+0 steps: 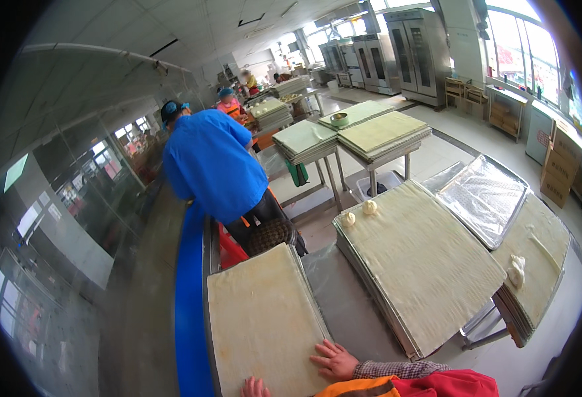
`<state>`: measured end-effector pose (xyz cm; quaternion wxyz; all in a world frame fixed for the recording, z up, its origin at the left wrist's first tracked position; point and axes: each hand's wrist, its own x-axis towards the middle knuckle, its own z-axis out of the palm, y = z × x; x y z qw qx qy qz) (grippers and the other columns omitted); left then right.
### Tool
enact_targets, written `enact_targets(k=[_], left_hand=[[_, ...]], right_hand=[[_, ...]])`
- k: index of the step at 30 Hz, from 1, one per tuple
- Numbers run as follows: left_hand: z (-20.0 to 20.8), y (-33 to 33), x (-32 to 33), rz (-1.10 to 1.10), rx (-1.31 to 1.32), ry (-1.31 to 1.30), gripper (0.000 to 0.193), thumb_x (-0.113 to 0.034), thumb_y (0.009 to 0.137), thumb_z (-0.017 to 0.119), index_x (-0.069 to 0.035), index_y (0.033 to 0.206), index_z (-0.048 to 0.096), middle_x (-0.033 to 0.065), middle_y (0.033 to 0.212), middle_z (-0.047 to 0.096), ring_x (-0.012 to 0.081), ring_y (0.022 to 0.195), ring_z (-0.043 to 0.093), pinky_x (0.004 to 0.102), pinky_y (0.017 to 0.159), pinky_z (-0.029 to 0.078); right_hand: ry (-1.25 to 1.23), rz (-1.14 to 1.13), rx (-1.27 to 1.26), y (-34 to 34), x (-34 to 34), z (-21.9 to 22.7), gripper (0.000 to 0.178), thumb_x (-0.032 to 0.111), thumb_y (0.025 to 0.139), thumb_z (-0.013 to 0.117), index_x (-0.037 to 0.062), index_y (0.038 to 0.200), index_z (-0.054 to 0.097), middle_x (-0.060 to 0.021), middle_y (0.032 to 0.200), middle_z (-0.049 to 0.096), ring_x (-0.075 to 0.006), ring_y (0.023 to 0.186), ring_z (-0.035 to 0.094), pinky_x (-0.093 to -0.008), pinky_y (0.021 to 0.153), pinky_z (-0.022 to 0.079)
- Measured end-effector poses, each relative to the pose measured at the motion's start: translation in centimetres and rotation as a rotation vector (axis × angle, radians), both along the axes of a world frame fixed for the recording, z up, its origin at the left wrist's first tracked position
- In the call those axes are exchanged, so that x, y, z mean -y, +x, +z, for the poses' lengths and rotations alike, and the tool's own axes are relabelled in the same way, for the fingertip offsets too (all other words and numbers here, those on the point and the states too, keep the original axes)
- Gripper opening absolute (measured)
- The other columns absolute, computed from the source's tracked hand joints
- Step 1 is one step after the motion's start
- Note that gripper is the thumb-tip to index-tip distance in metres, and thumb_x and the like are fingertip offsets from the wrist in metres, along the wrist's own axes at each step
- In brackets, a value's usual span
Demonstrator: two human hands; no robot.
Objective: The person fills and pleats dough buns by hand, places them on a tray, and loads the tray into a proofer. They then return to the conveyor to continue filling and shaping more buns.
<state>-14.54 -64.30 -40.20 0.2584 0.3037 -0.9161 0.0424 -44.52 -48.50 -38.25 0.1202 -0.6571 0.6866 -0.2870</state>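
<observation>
The cloth-covered tray stack (261, 311) lies directly before me, beside a blue belt (190, 298). My right grip (335, 360) rests open and flat on its near right corner; my left grip (256, 388) touches the near edge (mostly cut off, so I cannot tell its state). Rightward, two pale buns (348, 219) sit on another stack (423, 258). Beyond, a blue-clad person (218, 162) leans away.
</observation>
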Motion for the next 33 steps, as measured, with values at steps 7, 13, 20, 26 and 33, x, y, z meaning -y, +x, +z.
enact_targets(k=[7, 13, 20, 26, 33], left_hand=[[1.2, -0.5, -0.5, 0.118, 0.032, 0.243, 0.043, -0.030, 0.077, 0.061, -0.012, 0.117, 0.058, 0.0117, 0.131, 0.049, 0.0347, 0.123, 0.043, 0.0566, 0.100, 0.030], [2.1, -0.9, -0.6, 0.141, -0.007, 0.243, 0.039, -0.030, 0.078, 0.061, -0.014, 0.113, 0.059, 0.0092, 0.125, 0.054, 0.0322, 0.119, 0.047, 0.0553, 0.100, 0.031], [2.0, -0.6, -0.4, 0.099, -0.020, 0.264, 0.036, -0.023, 0.078, 0.059, -0.010, 0.112, 0.060, 0.0119, 0.125, 0.053, 0.0333, 0.120, 0.045, 0.0531, 0.100, 0.031], [1.2, -0.5, -0.3, 0.078, -0.065, 0.171, 0.031, -0.026, 0.088, 0.053, -0.009, 0.112, 0.060, 0.0113, 0.125, 0.055, 0.0326, 0.120, 0.046, 0.0507, 0.099, 0.034], [1.4, 0.3, 0.2, -0.016, -0.003, 0.120, 0.030, -0.027, 0.089, 0.052, -0.011, 0.114, 0.060, 0.0107, 0.126, 0.055, 0.0330, 0.117, 0.050, 0.0482, 0.097, 0.036]], right_hand=[[0.034, 0.008, 0.041, 0.0, 0.0, 0.9, 0.049, 0.035, 0.085, 0.057, 0.0178, 0.130, 0.050, -0.0183, 0.144, 0.032, -0.0437, 0.135, 0.021, -0.0520, 0.109, 0.024], [0.022, 0.024, 0.085, 0.0, 0.7, 0.7, 0.048, 0.031, 0.083, 0.059, 0.0171, 0.129, 0.051, -0.0202, 0.142, 0.034, -0.0453, 0.134, 0.022, -0.0514, 0.111, 0.021], [0.011, 0.002, 0.086, 0.3, 0.4, 0.6, 0.046, 0.029, 0.086, 0.057, 0.0136, 0.129, 0.050, -0.0222, 0.139, 0.038, -0.0422, 0.134, 0.025, -0.0496, 0.113, 0.017], [-0.009, 0.062, 0.056, 0.2, 0.6, 0.7, 0.046, 0.030, 0.089, 0.053, 0.0134, 0.132, 0.048, -0.0207, 0.138, 0.039, -0.0348, 0.136, 0.025, -0.0491, 0.114, 0.014], [0.006, -0.004, 0.066, 0.6, 0.1, -0.1, 0.049, 0.030, 0.089, 0.052, 0.0147, 0.135, 0.045, -0.0177, 0.145, 0.031, -0.0409, 0.138, 0.017, -0.0497, 0.112, 0.019]])
